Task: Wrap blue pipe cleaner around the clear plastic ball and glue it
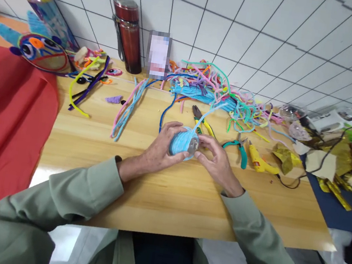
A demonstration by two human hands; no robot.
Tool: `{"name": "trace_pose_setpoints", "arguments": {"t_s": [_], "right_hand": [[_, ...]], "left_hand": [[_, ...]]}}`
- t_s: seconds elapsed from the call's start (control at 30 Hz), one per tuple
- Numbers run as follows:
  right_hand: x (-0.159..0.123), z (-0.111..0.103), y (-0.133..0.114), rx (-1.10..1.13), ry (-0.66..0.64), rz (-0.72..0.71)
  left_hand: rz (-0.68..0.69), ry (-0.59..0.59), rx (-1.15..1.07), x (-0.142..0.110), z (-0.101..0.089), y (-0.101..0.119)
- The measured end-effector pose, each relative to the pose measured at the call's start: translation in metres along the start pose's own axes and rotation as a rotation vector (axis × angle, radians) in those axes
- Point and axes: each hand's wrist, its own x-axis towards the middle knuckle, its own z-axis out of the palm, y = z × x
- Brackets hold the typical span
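Above the wooden table [165,205], both hands hold a rounded clear object wrapped in light blue pipe cleaner [179,143]. My left hand [159,147] curls around its left side, thumb along the lower edge. At its bare, see-through right end [194,145], the fingers and thumb of my right hand [216,159] close in on the rim. One loose pipe cleaner end [201,119] sticks up from the wrapping toward the upper right. Green-and-yellow pliers [208,127] lie just behind the hands. Teal-handled cutters [242,153] rest to the right of my right hand.
Behind lies a heap of colourful pipe cleaners [201,92]. A yellow glue gun [259,160] with a black cord is at right, near gold foil scraps [286,158]. A red thermos [129,36], a phone [159,54] and a decorated mask-like piece [42,52] stand at the back. Red cloth [5,124] covers the left.
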Motion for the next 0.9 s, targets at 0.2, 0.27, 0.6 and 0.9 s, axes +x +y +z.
{"name": "trace_pose_setpoints", "arguments": {"t_s": [0.2,0.27,0.6,0.9], "right_hand": [[-0.002,-0.004,-0.025,-0.183,0.147,-0.206],[-0.002,-0.002,-0.029,-0.162,0.125,-0.214],[0.006,0.002,-0.027,0.033,0.065,-0.177],[0.005,0.006,-0.030,0.052,0.122,-0.165]], "left_hand": [[0.013,-0.016,-0.009,0.001,0.001,0.005],[0.020,-0.022,0.001,0.001,0.002,0.006],[0.068,-0.077,-0.004,0.003,0.003,0.008],[0.028,-0.064,-0.038,0.001,0.004,0.008]]}}
